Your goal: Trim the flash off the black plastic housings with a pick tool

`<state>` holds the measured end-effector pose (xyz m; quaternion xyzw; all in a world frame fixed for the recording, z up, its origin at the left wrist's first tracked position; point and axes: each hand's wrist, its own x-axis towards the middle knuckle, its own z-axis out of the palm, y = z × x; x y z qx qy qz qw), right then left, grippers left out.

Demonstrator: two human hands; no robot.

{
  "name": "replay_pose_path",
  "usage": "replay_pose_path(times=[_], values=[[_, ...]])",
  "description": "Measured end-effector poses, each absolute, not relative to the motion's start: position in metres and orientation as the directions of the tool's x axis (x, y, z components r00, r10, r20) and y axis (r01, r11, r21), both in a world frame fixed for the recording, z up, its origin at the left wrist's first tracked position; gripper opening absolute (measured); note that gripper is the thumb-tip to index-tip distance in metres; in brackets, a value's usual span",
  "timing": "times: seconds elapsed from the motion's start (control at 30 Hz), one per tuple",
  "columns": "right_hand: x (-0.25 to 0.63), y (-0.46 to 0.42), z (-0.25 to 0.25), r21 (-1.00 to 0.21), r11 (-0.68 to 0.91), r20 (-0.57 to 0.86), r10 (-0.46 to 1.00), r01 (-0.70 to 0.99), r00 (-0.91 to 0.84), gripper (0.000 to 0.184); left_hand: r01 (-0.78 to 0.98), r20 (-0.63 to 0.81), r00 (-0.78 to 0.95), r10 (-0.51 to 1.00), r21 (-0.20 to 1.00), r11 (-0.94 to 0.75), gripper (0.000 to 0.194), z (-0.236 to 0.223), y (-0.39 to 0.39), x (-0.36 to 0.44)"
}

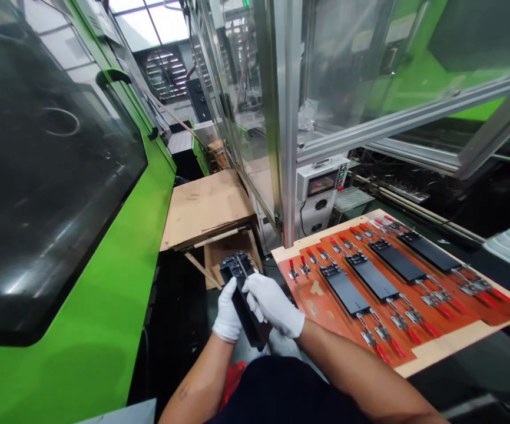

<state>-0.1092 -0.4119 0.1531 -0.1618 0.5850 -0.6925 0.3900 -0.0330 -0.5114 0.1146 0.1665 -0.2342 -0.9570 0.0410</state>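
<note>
Black molded part [248,321] is up in both gloved hands, held at an angle over the gap right in front of the person, with a thin metal pin or strip [241,268] sticking out near its top end. Its surface is matte and the top end looks chunky and blocky.

Going left to right: a big green machine [73,282] with a glossy dark window [47,176] takes up the whole left side, and there's a dark, narrow strip of room between it and the left hand. Past that, flattened cardboard [206,209] sits on a wooden stand [202,271], with a cardboard box [232,250] just behind the part.

Left hand [227,312] wears a white knit glove, fingers [231,297] curled around the part's side. Right hand [275,305] comes in from the other side, wrist angled, fingers pressed together with the tips on the part, though I can't tell if they're pinching the pin. A red bag [232,380] peeks out below.

Further right there's a silver aluminum post [288,135] and a small control box [319,182]. Just beside the right hand, an orange sheet [321,300] on a pale wooden board [453,341] holds black plates [372,278] with red-handled toggle clamps [381,335] along both sides.
</note>
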Motion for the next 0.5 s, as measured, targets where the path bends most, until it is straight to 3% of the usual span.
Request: replay_pose_path(times=[0.5], values=[[-0.122,-0.418,0.149,-0.908,0.009,-0.29,-0.735,0.419,-0.613,0.016,-0.042,-0.343,-0.93,-0.134,0.461,-0.887,0.032,0.117,-0.517,-0.046]])
